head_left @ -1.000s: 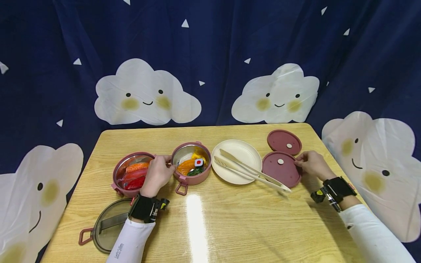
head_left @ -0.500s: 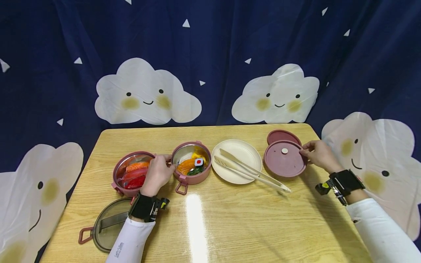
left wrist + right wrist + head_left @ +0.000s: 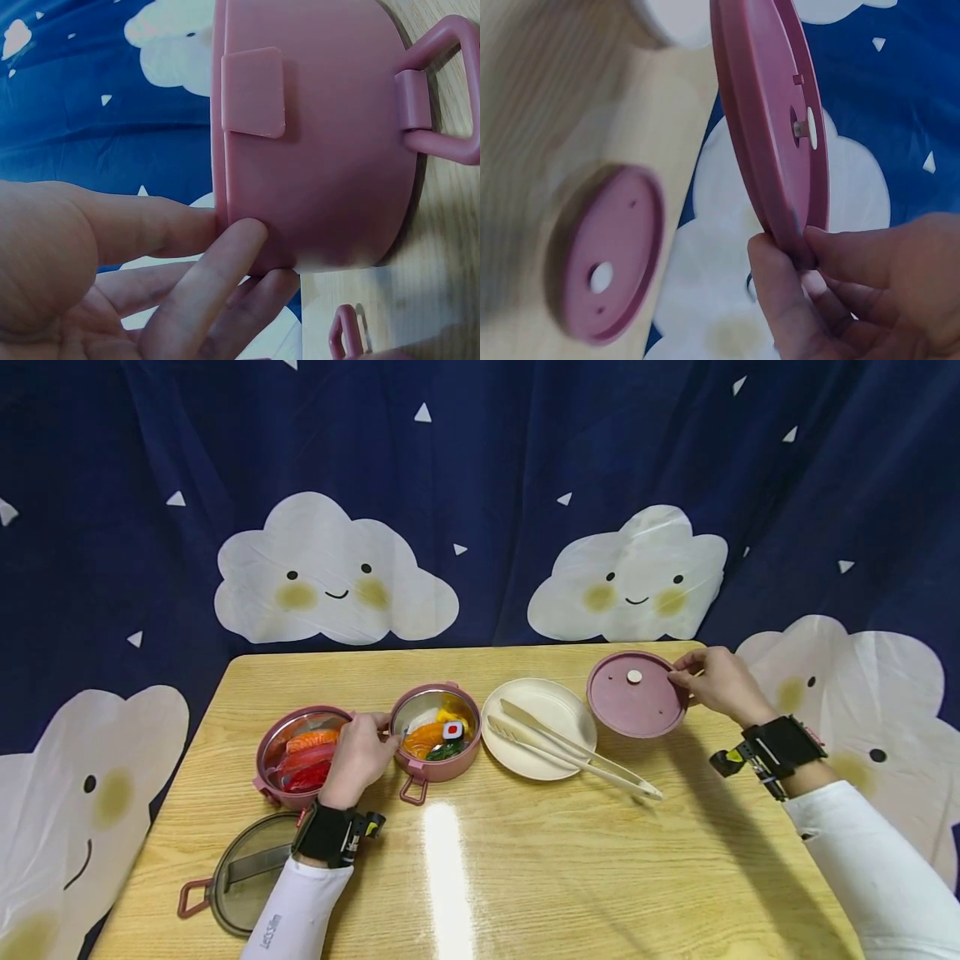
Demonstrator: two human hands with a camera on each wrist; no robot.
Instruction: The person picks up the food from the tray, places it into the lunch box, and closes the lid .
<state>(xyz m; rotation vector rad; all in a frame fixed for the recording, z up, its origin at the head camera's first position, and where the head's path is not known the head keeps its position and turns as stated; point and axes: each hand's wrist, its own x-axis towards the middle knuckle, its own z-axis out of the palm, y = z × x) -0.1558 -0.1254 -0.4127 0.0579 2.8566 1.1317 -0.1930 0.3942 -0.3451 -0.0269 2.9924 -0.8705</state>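
My left hand holds the rim and outer wall of a round pink lunch box, thumb at the edge and fingers against the side. Toy sushi and rice lie inside it. To its left, a second pink lunch box contains orange and red toy sushi, partly behind that hand. My right hand pinches the edge of a round mauve lid, raised over the table with its white-knobbed face toward the head camera. A similar lid lies on the table, hidden in the head view.
A cream plate stands between the lunch box and the raised lid, with cream tongs lying across it. A clear grey lid with a pink handle rests at the front left. Behind the table hangs a blue curtain.
My right hand has lifted the nearer mauve lid off the table and carried it up and back, over the other lid. My left hand stays on the lunch box.
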